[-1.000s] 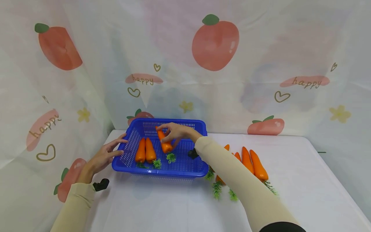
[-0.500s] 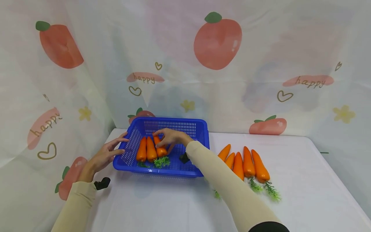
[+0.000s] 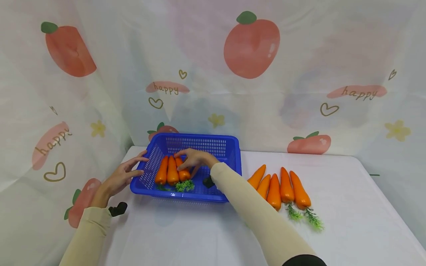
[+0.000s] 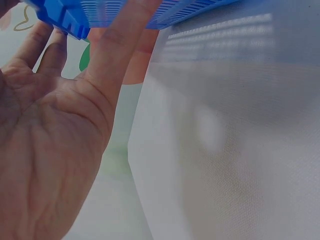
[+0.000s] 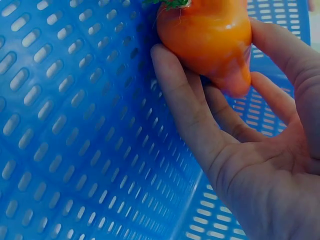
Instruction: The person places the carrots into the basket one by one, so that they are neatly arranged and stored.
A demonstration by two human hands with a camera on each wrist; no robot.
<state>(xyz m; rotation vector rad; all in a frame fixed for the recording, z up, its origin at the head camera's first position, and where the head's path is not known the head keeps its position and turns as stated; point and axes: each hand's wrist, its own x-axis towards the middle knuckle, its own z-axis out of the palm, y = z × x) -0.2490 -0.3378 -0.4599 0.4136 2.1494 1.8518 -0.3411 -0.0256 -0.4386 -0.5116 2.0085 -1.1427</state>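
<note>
Carrot point(image 3: 182, 172) gripped by right hand point(image 3: 193, 159) (left hand point(image 3: 119, 177) flat against basket point(image 3: 229, 147)) on white table point(image 3: 339, 207).

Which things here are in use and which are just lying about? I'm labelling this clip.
In use:
right hand holding third carrot
left hand touching blue basket
two carrots in it
five carrots on table

Lying about:
fruit-print backdrop
white table

The basket point(image 3: 229, 147) sits toward the back left of the tabletop point(image 3: 199, 236). Three carrots point(image 3: 172, 170) lie side by side in its left half. Right of the basket, five loose carrots point(image 3: 281, 186) lie in a row on the tabletop, leafy ends nearest me.
</note>
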